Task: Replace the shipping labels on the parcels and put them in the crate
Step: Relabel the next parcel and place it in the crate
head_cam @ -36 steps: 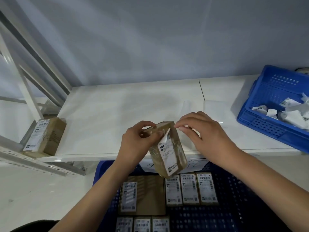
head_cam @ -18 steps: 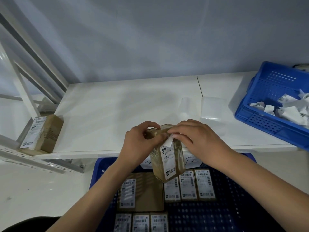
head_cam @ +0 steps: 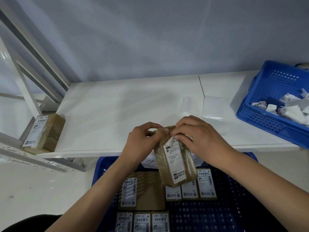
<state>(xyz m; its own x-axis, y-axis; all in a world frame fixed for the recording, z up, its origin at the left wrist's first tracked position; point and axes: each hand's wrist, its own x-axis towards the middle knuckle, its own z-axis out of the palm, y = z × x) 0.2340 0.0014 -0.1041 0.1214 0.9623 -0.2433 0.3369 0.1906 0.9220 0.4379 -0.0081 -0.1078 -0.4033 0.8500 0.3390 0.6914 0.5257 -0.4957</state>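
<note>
Your right hand (head_cam: 199,136) now pinches the label (head_cam: 174,162) corner at the parcel's (head_cam: 175,158) 12 o'clock, left hand (head_cam: 142,141) gripping parcel; peel has started

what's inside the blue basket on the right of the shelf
The blue basket holds a heap of crumpled white label scraps, some printed. Its right part runs out of frame, and whatever lies under the heap is covered.
</note>
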